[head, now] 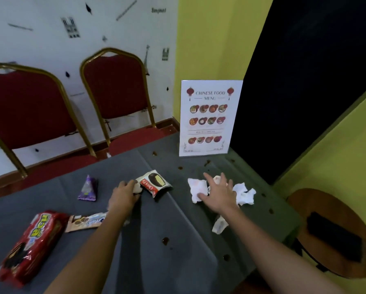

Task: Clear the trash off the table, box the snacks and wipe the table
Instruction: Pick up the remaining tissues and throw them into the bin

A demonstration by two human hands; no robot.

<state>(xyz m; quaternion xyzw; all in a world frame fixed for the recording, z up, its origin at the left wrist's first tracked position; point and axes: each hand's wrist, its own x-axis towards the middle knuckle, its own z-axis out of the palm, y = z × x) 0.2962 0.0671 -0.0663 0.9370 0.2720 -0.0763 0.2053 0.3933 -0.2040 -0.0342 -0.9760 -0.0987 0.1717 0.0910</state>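
Observation:
My left hand [123,194] grips the near end of an opened Choco Pie wrapper [155,182] in the middle of the grey table [160,262]. With its fingers spread, my right hand [218,193] lies over a heap of crumpled white tissues [244,195]. A small clear wrapper [219,224] lies just under my right forearm. At the near left are a red biscuit pack [32,245] and a long cookie pack [86,221]. A purple pyramid snack [88,188] stands further back. Brown spots [165,241] dot the table.
An upright Chinese food menu [208,117] stands at the table's far edge. Two red chairs [114,88] with gold frames line the far side. To the right, a round wooden stool [334,234] carries a dark cloth [334,238].

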